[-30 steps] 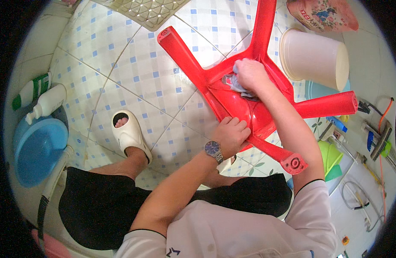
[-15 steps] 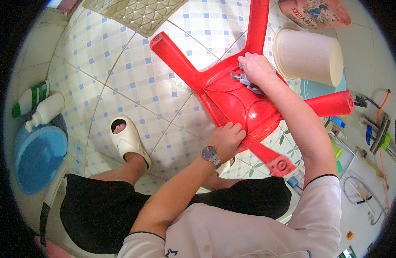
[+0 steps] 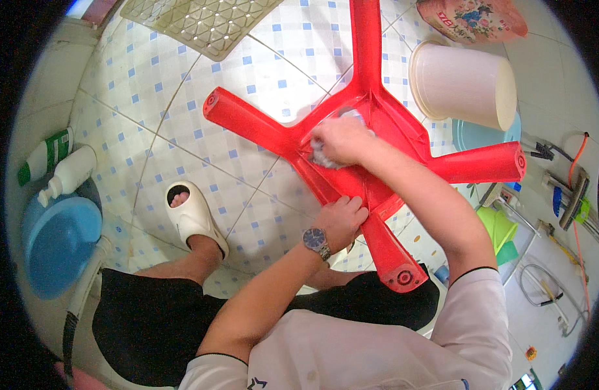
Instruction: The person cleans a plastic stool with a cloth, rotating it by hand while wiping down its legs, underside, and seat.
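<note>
A red plastic stool [image 3: 403, 133] is turned over, its four-sided hollow underside facing me and its legs spread outward. My left hand [image 3: 344, 223], with a watch on the wrist, grips the stool's near rim beside the leg closest to me. Inside the hollow, my right hand [image 3: 342, 140] presses a crumpled grey cloth [image 3: 322, 158] against the left part of the underside. Its fingers are bent over the cloth, which sticks out on both sides of the hand.
A cream bucket [image 3: 468, 84] lies on its side at the right, by a light-blue basin [image 3: 465, 133]. A blue basin [image 3: 65, 240] and bottles [image 3: 72, 172] stand left. A perforated mat [image 3: 208, 26] lies far off. Cleaning tools [image 3: 575, 201] line the right wall.
My right hand has moved left and nearer with the cloth, from the far right of the underside. The stool has turned clockwise a little, its near leg swinging left. My left hand keeps its grip.
</note>
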Action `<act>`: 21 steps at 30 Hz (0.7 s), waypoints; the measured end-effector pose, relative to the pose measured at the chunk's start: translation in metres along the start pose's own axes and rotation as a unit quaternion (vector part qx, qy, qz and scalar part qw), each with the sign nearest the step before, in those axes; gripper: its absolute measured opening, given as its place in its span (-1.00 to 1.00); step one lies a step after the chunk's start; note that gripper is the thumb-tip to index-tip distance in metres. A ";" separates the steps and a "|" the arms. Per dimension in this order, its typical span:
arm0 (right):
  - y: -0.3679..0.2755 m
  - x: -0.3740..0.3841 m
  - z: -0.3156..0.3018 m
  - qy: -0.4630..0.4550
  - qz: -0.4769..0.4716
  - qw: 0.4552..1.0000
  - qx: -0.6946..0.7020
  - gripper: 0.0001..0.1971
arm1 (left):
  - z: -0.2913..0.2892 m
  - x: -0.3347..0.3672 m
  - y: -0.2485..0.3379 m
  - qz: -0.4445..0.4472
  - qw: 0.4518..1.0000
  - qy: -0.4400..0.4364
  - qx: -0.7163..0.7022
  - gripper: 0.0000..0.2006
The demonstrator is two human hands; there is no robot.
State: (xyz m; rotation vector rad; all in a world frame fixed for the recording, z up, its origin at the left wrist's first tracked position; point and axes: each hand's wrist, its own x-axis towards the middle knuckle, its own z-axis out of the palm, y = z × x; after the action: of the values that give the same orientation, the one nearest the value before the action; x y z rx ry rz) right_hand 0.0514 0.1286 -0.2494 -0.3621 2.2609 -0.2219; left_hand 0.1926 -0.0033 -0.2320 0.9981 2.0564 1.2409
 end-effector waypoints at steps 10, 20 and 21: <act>0.053 -0.002 -0.013 0.139 0.086 0.963 -0.213 -0.80 | -0.009 0.004 0.007 -0.042 0.999 -0.009 -0.017 -0.62; -0.009 0.028 0.011 -0.044 -0.063 0.997 -0.032 -0.81 | 0.003 0.012 -0.002 0.068 0.995 0.062 -0.044 -0.28; -0.005 0.031 0.015 0.019 -0.087 0.995 -0.053 -0.83 | 0.005 0.012 -0.004 0.067 0.995 0.061 -0.043 -0.28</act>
State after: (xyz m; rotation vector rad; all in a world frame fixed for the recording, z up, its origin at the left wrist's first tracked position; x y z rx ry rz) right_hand 0.0449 0.1128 -0.2793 -0.6168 2.2853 -0.2016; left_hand 0.1878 0.0077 -0.2385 1.0568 2.0363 1.4803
